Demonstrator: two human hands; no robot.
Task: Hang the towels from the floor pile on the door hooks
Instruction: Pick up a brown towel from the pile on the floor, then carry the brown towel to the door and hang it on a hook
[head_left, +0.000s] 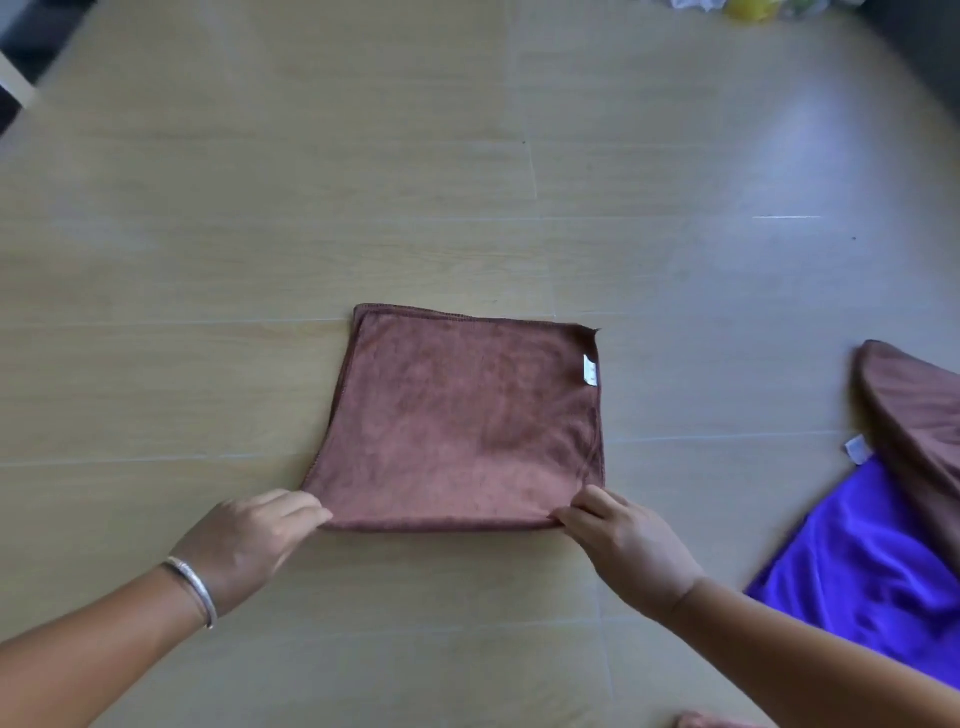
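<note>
— Head view: what lies on the wood floor?
— Folded brown towel, flat; white tag unreadable.
— Hands?
— Left hand and right hand each pinch a near corner. Purple towel lies right.

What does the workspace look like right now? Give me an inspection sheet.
Surface: pale wood-plank floor, glare patch at right.
Job's things: folded brown microfibre towel lying flat, white tag at its right edge; second brown towel lapping onto a purple towel at right; door hooks not in view.
Clutter: blurred yellow and white items at the top edge, unidentifiable.
Hands: left hand pinches the towel's near left corner, silver bangle on the wrist; right hand pinches the near right corner.
Cables: nothing seen.
Surroundings: dark edges at the top corners, unclear.
</note>
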